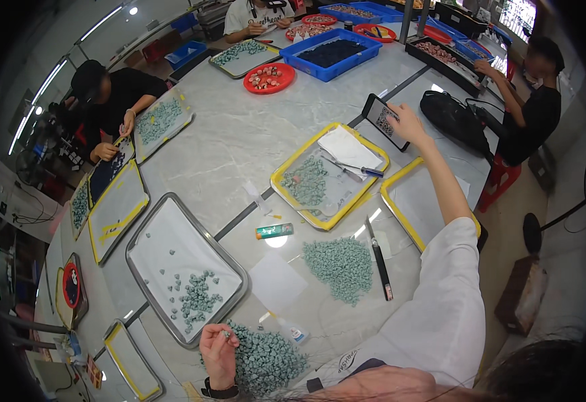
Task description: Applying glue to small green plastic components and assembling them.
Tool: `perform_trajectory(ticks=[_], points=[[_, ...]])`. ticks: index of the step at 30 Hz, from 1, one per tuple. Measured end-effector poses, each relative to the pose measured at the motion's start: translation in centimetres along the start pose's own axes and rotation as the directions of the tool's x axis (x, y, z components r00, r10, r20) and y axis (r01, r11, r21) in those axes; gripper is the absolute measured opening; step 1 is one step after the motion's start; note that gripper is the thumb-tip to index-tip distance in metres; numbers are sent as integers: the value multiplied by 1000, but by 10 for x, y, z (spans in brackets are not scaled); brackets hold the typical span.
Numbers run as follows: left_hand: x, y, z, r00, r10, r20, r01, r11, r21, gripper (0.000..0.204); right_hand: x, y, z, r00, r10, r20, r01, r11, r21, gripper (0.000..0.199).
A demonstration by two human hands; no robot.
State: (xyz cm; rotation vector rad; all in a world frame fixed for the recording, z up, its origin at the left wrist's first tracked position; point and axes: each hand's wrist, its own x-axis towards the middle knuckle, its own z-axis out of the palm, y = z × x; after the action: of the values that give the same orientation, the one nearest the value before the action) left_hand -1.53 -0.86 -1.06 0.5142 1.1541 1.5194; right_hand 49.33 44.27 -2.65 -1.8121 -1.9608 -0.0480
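My left hand [218, 348] is at the near edge of the table, thumb and finger pinched on a small green piece. It hovers over a heap of the same green pieces [266, 362], just below a metal tray [139, 234] holding scattered green pieces. My right arm, in a white sleeve, stretches far out. My right hand [407, 124] rests on the right edge of a dark phone [383, 120] propped up on the table, with its fingers spread against it.
Between my arms lie a second green heap [340, 264], a black pen-like tool [379, 258], a green tube [274, 231], a small bottle [293, 329] and two yellow-rimmed trays [276, 181] [390, 201]. A black bag [454, 117] sits past the phone. Three other people work around the table.
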Motion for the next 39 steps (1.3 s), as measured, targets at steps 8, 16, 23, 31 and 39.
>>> perform_trajectory(ticks=[8,16,23,31,39], points=[[-2,-1,-5,1000,-1,25,2,1000,-12,13,4,54,49,973,226,48,-219,839,497,43],[-1,-4,1,1000,5,-25,-6,999,-42,14,-6,73,57,918,391,-58,-326,832,448,60],[4,-7,-5,999,28,-28,-29,998,-64,14,-34,5,9,960,193,200,-162,973,-162,102],[33,31,39,979,200,30,-200,931,304,11,-51,84,-27,958,284,36,-278,952,-126,88],[75,23,-6,924,365,-112,-222,753,619,11,-7,114,-81,803,82,-590,-166,982,-89,58]])
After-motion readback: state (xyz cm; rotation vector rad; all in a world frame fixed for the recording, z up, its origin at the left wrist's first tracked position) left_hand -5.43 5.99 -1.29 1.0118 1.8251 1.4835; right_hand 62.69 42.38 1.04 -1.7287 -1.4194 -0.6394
